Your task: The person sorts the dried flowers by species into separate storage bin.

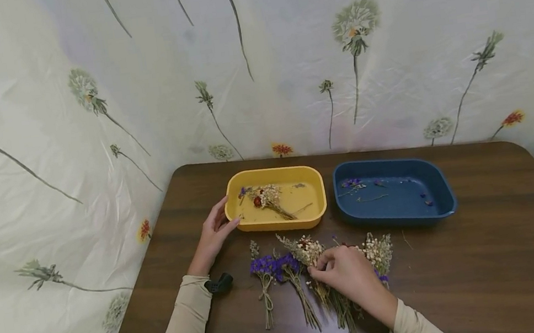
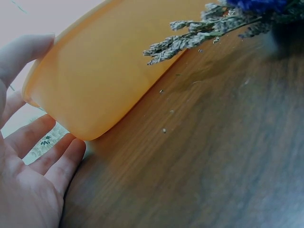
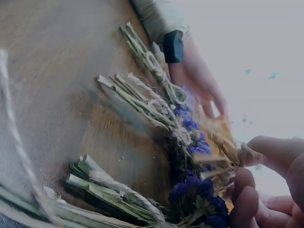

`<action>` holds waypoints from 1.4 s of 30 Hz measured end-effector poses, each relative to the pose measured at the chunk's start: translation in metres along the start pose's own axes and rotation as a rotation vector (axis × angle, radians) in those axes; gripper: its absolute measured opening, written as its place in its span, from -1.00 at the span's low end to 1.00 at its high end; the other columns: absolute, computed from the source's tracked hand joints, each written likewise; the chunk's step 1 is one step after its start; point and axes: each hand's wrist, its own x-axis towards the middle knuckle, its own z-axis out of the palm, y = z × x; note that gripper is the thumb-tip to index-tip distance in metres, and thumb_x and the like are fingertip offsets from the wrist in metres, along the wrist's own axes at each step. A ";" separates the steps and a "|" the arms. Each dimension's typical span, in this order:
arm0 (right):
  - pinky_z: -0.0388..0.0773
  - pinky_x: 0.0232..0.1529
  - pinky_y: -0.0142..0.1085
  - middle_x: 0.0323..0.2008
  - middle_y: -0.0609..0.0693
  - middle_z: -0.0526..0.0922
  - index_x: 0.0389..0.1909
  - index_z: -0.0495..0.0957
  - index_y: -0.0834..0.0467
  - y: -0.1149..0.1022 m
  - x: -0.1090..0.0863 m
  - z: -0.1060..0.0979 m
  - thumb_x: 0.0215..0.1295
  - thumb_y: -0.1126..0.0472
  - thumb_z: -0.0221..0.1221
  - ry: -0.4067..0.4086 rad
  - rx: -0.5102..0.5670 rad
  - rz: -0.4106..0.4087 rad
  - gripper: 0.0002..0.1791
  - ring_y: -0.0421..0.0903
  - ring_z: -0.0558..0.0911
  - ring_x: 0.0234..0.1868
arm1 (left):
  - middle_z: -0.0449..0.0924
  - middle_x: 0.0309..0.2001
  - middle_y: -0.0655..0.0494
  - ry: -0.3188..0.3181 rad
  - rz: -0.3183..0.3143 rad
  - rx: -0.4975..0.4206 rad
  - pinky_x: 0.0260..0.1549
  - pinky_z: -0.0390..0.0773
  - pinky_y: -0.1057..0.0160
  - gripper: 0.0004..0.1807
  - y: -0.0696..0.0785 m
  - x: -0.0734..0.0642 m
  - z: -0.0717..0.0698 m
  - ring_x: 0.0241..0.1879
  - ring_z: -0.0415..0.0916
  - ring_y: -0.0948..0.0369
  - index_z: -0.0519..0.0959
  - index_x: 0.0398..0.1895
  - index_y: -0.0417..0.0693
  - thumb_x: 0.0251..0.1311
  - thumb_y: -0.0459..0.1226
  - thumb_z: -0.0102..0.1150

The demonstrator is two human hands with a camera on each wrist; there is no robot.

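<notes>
1. left hand (image 1: 214, 228): at the left end of the yellow tray, thumb and fingers spread and nearly straight, laid against its near corner; a light touch rather than a clasp, apparently to steady that end.
2. right hand (image 1: 347, 270): thumb and forefinger closed in a pinch on the cream-flowered bunch (image 1: 309, 248), at the stems near the blossoms; a narrow hold there would likely spare the brittle heads (whether the bunch is raised or resting, cannot tell).
3. yellow tray (image 1: 264, 226): on the table (image 1: 502, 248), beyond the row of bunches; contains one mixed bunch (image 1: 269, 195) of cream and dark red heads, lying aslant, plus loose bits.
4. blue tray (image 1: 392, 205): just right of the yellow one, a narrow gap between; contains scattered purple and dry scraps, no whole bunch visible.
5. purple bunches, two: one at the left end of the row (image 1: 263, 269), one just beside it (image 1: 289, 266); stems point towards the person, which probably keeps the twine ties handy and the blooms clear of the wrists.
6. pale bunch (image 1: 379, 250): just right of the right hand, partly hidden by it.
7. green stems (image 1: 342, 307): below the right hand, their heads covered from above.
</notes>
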 end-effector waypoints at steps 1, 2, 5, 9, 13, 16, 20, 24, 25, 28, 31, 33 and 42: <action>0.40 -0.56 -0.31 -0.78 -0.24 0.55 -0.59 0.72 -0.13 0.000 -0.001 -0.001 0.19 0.01 0.46 -0.004 0.023 0.002 -0.80 -0.20 0.47 -0.74 | 0.15 0.62 0.00 0.000 0.000 -0.002 0.47 0.32 -0.16 -0.25 0.000 0.000 0.000 0.58 0.18 -0.06 0.20 0.62 0.09 0.44 -0.25 0.25; 0.39 -0.59 -0.31 -0.78 -0.23 0.56 -0.58 0.71 -0.11 0.001 -0.001 -0.001 0.19 0.01 0.46 -0.012 0.050 0.007 -0.80 -0.19 0.49 -0.73 | 0.15 0.62 0.01 0.001 -0.002 -0.001 0.47 0.31 -0.17 -0.25 0.000 -0.001 0.000 0.58 0.17 -0.05 0.20 0.62 0.10 0.44 -0.25 0.25; 0.46 -0.58 -0.32 -0.77 -0.21 0.59 -0.56 0.70 -0.05 0.002 -0.001 -0.003 0.19 0.00 0.47 -0.035 0.118 0.011 -0.78 -0.16 0.56 -0.72 | 0.16 0.62 0.05 0.001 -0.009 -0.004 0.46 0.32 -0.18 -0.26 0.001 -0.001 0.001 0.58 0.18 -0.02 0.21 0.62 0.14 0.44 -0.24 0.25; 0.53 -0.52 -0.34 -0.76 -0.18 0.63 -0.54 0.70 0.00 0.005 0.000 -0.006 0.20 -0.03 0.47 -0.056 0.178 -0.009 -0.75 -0.10 0.61 -0.71 | 0.16 0.61 0.05 0.000 -0.011 -0.009 0.46 0.32 -0.19 -0.26 0.001 -0.001 0.001 0.57 0.20 -0.03 0.21 0.61 0.16 0.44 -0.23 0.25; 0.58 -0.42 -0.34 -0.74 -0.19 0.66 -0.53 0.72 -0.01 0.006 0.000 -0.009 0.20 -0.06 0.46 -0.052 0.184 -0.046 -0.73 -0.12 0.63 -0.70 | 0.17 0.61 0.04 0.006 -0.001 0.002 0.49 0.27 -0.19 -0.26 0.001 -0.001 0.001 0.56 0.21 -0.05 0.21 0.61 0.13 0.43 -0.24 0.27; 0.63 -0.31 -0.31 -0.73 -0.21 0.67 -0.53 0.73 -0.02 0.005 0.001 -0.011 0.21 -0.07 0.46 -0.052 0.179 -0.064 -0.75 -0.13 0.64 -0.70 | 0.17 0.61 0.01 0.008 0.009 0.013 0.52 0.23 -0.20 -0.25 0.001 -0.001 0.001 0.57 0.19 -0.05 0.21 0.62 0.10 0.42 -0.24 0.27; 0.66 -0.26 -0.29 -0.74 -0.22 0.66 -0.52 0.73 -0.03 0.003 0.002 -0.014 0.21 -0.06 0.46 -0.051 0.177 -0.076 -0.76 -0.11 0.65 -0.70 | 0.16 0.61 -0.03 0.001 0.007 0.008 0.46 0.36 -0.08 -0.24 0.001 0.000 0.001 0.56 0.21 -0.07 0.19 0.62 0.08 0.43 -0.24 0.26; 0.62 -0.32 -0.35 -0.73 -0.21 0.67 -0.52 0.72 -0.01 0.000 0.004 -0.019 0.21 -0.08 0.46 -0.049 0.184 -0.092 -0.73 -0.11 0.66 -0.70 | 0.18 0.60 -0.03 -0.003 -0.002 -0.004 0.33 0.51 0.26 -0.25 0.001 0.000 0.000 0.54 0.24 -0.06 0.19 0.62 0.07 0.44 -0.24 0.25; 0.61 -0.35 -0.36 -0.72 -0.20 0.68 -0.52 0.72 0.00 -0.001 0.005 -0.020 0.21 -0.09 0.46 -0.049 0.186 -0.097 -0.72 -0.12 0.66 -0.70 | 0.18 0.60 -0.02 -0.001 -0.005 -0.006 0.31 0.51 0.32 -0.25 0.001 0.000 0.001 0.54 0.25 -0.05 0.20 0.62 0.08 0.44 -0.24 0.25; 0.56 -0.42 -0.39 -0.72 -0.19 0.68 -0.52 0.72 0.00 -0.003 0.007 -0.025 0.20 -0.10 0.47 -0.046 0.192 -0.105 -0.71 -0.12 0.66 -0.69 | 0.17 0.60 0.00 0.000 -0.006 -0.004 0.35 0.49 0.25 -0.26 0.001 -0.001 0.001 0.55 0.24 -0.03 0.20 0.62 0.08 0.44 -0.23 0.25; 0.54 -0.45 -0.38 -0.70 -0.20 0.69 -0.52 0.73 0.00 -0.006 0.010 -0.029 0.20 -0.09 0.46 -0.042 0.189 -0.121 -0.72 -0.15 0.65 -0.67 | 0.16 0.61 0.02 0.002 -0.006 0.005 0.43 0.42 0.01 -0.26 0.001 -0.001 0.001 0.56 0.21 -0.03 0.20 0.62 0.09 0.44 -0.22 0.26; 0.56 -0.44 -0.37 -0.69 -0.21 0.69 -0.52 0.73 -0.01 -0.006 0.012 -0.031 0.21 -0.09 0.46 -0.039 0.185 -0.135 -0.73 -0.18 0.65 -0.66 | 0.15 0.62 0.03 0.003 -0.005 0.008 0.44 0.38 -0.10 -0.25 0.002 -0.001 0.001 0.57 0.20 -0.04 0.20 0.62 0.10 0.43 -0.23 0.26; 0.55 -0.45 -0.35 -0.68 -0.23 0.68 -0.51 0.74 -0.01 -0.011 0.021 -0.042 0.22 -0.06 0.46 -0.016 0.146 -0.182 -0.75 -0.22 0.62 -0.63 | 0.16 0.61 0.03 -0.002 -0.014 -0.001 0.45 0.36 -0.12 -0.24 0.002 -0.001 0.000 0.56 0.21 -0.03 0.19 0.62 0.12 0.43 -0.21 0.27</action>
